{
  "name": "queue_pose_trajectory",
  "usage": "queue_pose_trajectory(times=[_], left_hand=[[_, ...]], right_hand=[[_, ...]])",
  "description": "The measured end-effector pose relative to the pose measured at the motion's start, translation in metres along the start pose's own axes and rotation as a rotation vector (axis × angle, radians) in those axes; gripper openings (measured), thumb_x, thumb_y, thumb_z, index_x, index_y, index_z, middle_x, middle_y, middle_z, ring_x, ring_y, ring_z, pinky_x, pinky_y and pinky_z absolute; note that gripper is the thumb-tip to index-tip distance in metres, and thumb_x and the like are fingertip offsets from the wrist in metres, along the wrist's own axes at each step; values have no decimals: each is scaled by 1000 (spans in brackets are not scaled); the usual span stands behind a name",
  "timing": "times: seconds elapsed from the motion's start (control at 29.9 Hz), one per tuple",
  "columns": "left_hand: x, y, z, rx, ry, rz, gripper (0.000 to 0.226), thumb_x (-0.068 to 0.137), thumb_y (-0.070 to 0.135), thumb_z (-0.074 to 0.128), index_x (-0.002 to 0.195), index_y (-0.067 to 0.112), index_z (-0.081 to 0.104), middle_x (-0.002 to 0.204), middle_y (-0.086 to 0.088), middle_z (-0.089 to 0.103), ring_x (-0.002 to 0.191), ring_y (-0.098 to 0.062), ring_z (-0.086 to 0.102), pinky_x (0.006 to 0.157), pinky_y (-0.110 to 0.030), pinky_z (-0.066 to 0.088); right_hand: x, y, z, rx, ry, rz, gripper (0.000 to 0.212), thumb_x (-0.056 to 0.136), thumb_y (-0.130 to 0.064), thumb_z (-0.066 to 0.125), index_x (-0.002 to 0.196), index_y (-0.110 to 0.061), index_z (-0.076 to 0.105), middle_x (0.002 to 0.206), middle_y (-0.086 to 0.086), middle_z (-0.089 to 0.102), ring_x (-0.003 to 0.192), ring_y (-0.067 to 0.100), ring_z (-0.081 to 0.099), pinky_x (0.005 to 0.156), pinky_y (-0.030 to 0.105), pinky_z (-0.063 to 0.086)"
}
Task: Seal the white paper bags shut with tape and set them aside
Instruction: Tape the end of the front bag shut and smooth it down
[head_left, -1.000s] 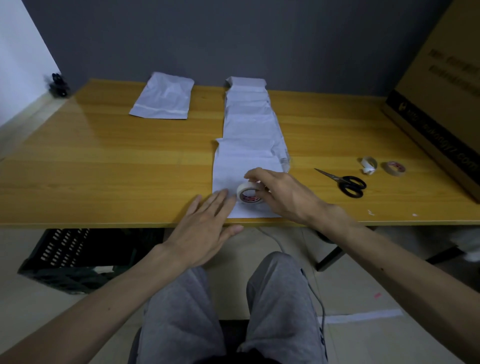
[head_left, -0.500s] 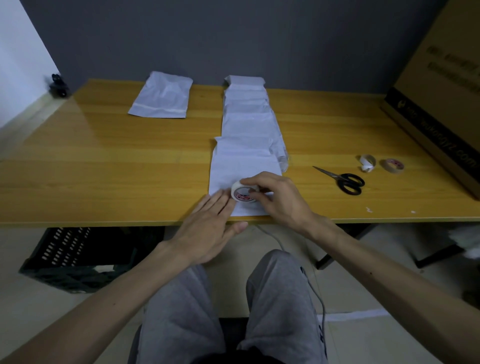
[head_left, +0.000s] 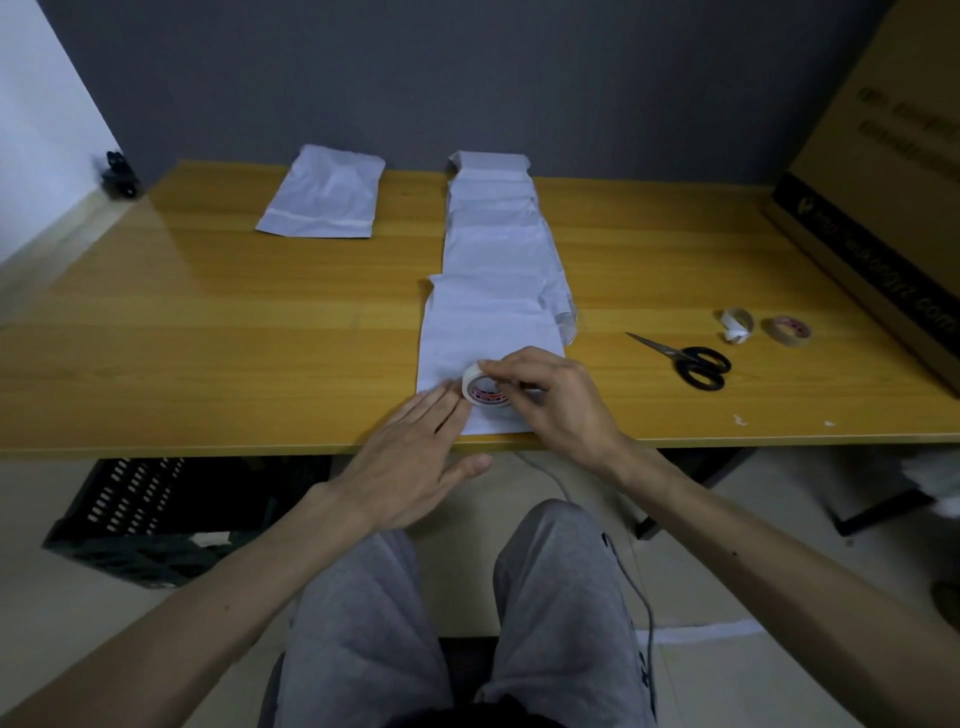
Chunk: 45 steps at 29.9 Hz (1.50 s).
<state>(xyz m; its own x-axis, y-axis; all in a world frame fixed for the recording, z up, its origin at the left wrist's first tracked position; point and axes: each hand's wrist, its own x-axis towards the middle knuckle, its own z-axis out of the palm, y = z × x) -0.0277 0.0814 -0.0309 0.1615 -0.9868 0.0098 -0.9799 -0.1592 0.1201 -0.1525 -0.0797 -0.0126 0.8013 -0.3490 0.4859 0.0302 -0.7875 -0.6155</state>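
Over the last second the tape roll (head_left: 483, 389) had crept a little toward nine o'clock along the near end of the nearest white paper bag (head_left: 483, 332), closing up on the left hand (head_left: 415, 462) until it met the fingertips. The right hand (head_left: 556, 400) had changed from draping over the roll to pinching it, fingers curled over its top rim and thumb behind. The left hand lay flat with straight fingers, pressing the bag's near-left corner against the table (head_left: 208, 338) and holding nothing.

That bag lay at the table's six o'clock edge, and the roll stood on edge on it. From it a row of overlapping bags (head_left: 493, 218) ran toward twelve o'clock. One separate bag (head_left: 324, 197) lay apart at eleven o'clock, a strip of tape across its near end.

At three o'clock from the hands lay black-handled scissors (head_left: 691, 361). Beyond them sat a crumpled white tape remnant (head_left: 736, 325) and a small brown roll (head_left: 788, 331). A cardboard box (head_left: 883, 208) stood at two o'clock.
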Motion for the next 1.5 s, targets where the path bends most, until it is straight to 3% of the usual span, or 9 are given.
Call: queue_pose_trajectory(times=[0.13, 0.27, 0.5, 0.7, 0.97, 1.2, 1.37, 1.44, 1.5], left_hand=[[0, -1, -2, -8, -4, 8, 99, 78, 75, -16, 154, 13, 0, 161, -2, -2, 147, -10, -6, 118, -26, -7], [-2, 2, -5, -2, 3, 1, 97, 80, 73, -15, 153, 12, 2, 161, -4, 0, 148, -11, -5, 118, -26, -8], [-2, 1, -4, 24, -21, -5, 96, 77, 72, -18, 152, 13, -7, 160, 0, -12, 146, -8, -14, 119, -26, -8], [-1, 0, -4, 35, -33, -5, 97, 76, 71, -19, 153, 13, -7, 160, 1, -14, 145, -7, -15, 119, -26, -8], [-1, 1, -7, 37, -45, -5, 104, 70, 74, -27, 153, 14, -7, 159, 2, -15, 145, -6, -16, 119, -25, -8], [2, 2, -7, 22, -37, -7, 103, 72, 74, -22, 153, 15, -3, 160, 2, -11, 146, -6, -13, 118, -25, -7], [5, 5, -14, 9, -10, -26, 104, 72, 74, -17, 154, 15, 8, 161, 3, -2, 147, -7, -4, 115, -22, -6], [5, 7, -14, 12, 5, -30, 104, 72, 73, -17, 154, 14, 10, 161, 2, 0, 147, -8, -2, 115, -22, -4], [4, 8, -14, 36, 12, -30, 104, 72, 72, -18, 153, 14, 11, 161, 1, 1, 147, -9, -1, 116, -22, -3]], right_hand=[[0, -3, 4, 68, 11, 74, 27, 87, 0, 65, 112, -10, 71, 98, 2, 66, 90, 4, 61, 78, 15, 49], [8, 0, -3, -23, -76, 8, 32, 86, 8, 60, 112, -8, 70, 96, 5, 65, 88, 8, 60, 77, 14, 47], [7, 10, -29, -269, -207, -89, 36, 89, 9, 52, 115, -8, 70, 96, 9, 62, 81, 24, 62, 71, 33, 51], [3, 17, -50, -469, -330, -49, 52, 85, 12, 50, 122, -22, 66, 107, 1, 59, 88, 27, 59, 65, 45, 51], [2, 6, -65, -631, -407, -60, 61, 81, 12, 45, 127, -25, 60, 118, 3, 54, 99, 27, 56, 61, 31, 34], [6, 7, -66, -685, -479, -122, 61, 74, 16, 47, 121, -19, 64, 109, 12, 57, 85, 37, 58, 63, 31, 32], [7, -1, -64, -662, -468, -82, 75, 83, 11, 46, 148, -23, 32, 112, 9, 56, 92, 34, 55, 71, 41, 47], [5, -5, -65, -584, -417, 11, 64, 89, 3, 48, 144, -25, 31, 110, 10, 59, 89, 35, 57, 70, 45, 49], [3, -6, -65, -502, -352, 6, 36, 93, -5, 52, 126, -17, 45, 107, 11, 62, 88, 36, 58, 69, 47, 49]])
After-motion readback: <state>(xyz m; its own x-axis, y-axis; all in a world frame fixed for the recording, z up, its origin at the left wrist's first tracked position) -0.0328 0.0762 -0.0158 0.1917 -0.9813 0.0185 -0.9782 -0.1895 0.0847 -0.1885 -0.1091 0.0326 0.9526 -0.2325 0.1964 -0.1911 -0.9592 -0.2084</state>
